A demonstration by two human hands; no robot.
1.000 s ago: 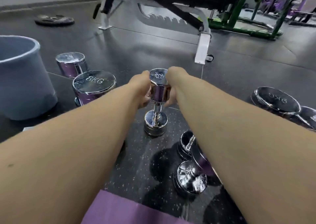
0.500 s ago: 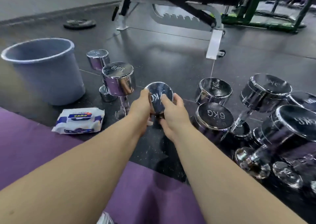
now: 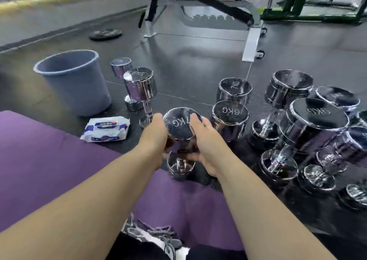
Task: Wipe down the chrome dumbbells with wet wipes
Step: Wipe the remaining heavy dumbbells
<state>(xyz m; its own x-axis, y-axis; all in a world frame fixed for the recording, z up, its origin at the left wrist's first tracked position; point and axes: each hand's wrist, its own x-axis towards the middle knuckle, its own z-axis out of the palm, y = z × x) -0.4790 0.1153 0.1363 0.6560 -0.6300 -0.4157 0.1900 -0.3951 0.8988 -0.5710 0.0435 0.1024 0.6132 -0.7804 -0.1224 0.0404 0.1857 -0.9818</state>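
Head view: the 7KG dumbbell (image 3: 179, 124) stands on end, long axis near upright, lower head at the edge of the purple mat (image 3: 49, 160). The left hand (image 3: 156, 134) and right hand (image 3: 206, 144) clasp its upper head from either side, fingers curled in beneath it, and no wipe shows in either. The wet wipes pack (image 3: 106, 128), soft white-and-blue plastic, lies flat on the speckled rubber floor (image 3: 198, 65) just left of the left hand — the nearer one, so the reach likely falls to it. Chrome is mirror-smooth, round-headed and slim-handled — more chrome dumbbells (image 3: 230, 113) crowd the right.

glossy chrome dumbbell (image 3: 181, 124), matt plastic bucket (image 3: 76, 85)
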